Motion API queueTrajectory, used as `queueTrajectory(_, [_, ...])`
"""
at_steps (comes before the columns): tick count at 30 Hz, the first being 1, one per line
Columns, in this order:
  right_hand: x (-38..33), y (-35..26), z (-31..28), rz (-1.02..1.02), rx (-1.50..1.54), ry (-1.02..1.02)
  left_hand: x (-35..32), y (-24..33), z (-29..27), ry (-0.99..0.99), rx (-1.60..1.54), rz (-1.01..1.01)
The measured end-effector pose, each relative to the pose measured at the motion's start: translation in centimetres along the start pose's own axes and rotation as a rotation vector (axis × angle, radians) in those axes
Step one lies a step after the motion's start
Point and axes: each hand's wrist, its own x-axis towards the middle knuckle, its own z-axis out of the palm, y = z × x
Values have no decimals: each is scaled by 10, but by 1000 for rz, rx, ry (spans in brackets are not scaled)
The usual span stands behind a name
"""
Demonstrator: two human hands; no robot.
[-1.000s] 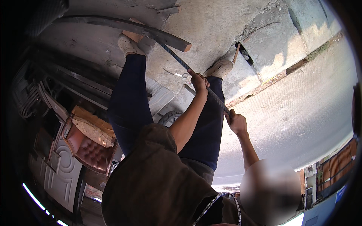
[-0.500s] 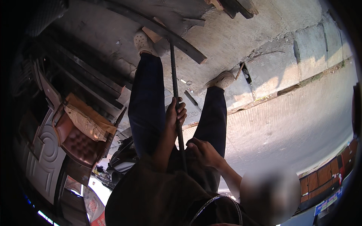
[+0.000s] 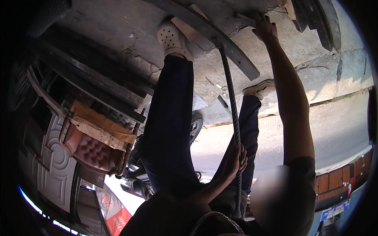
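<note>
My left hand (image 3: 235, 160) is wrapped around a long dark bar (image 3: 232, 104) with a twisted, rope-like surface. The bar stands tilted between my legs, its far end at the near edge of a dark, slightly curved beam (image 3: 232, 50) on the ground. My right arm is stretched far forward past the beam. My right hand (image 3: 265, 30) is low over the concrete, its fingers apart, beside a short flat grey piece (image 3: 245, 18). Whether the fingertips touch that piece is not clear.
More dark planks (image 3: 315, 21) lie at the far right. Long dark beams (image 3: 90, 76) are stacked at left, by a brown tufted chair (image 3: 94, 151) and a carved panel (image 3: 59, 161). A motorbike wheel (image 3: 195, 128) shows behind my legs. Cracked concrete meets a road at right.
My right hand has moved from near my lap to far forward by the short piece. My left hand still grips the bar, now further right in view. The view has shifted.
</note>
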Motion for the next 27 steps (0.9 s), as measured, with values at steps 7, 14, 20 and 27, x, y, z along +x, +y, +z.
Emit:
queueTrajectory(7, [-53, -20, -6, 331, 606, 8, 35, 2, -25, -4, -140, -58])
queueTrajectory(14, [-205, -55, -63, 134, 604, -16, -4, 38, 12, 62, -56, -61])
queueTrajectory(20, [-213, -106, -56, 351, 1076, -86, -30, 52, 21, -77, -288, -116])
queueTrajectory(27, [-213, -122, -42, 880, 2085, -406, -36, 49, 14, -184, -428, -135])
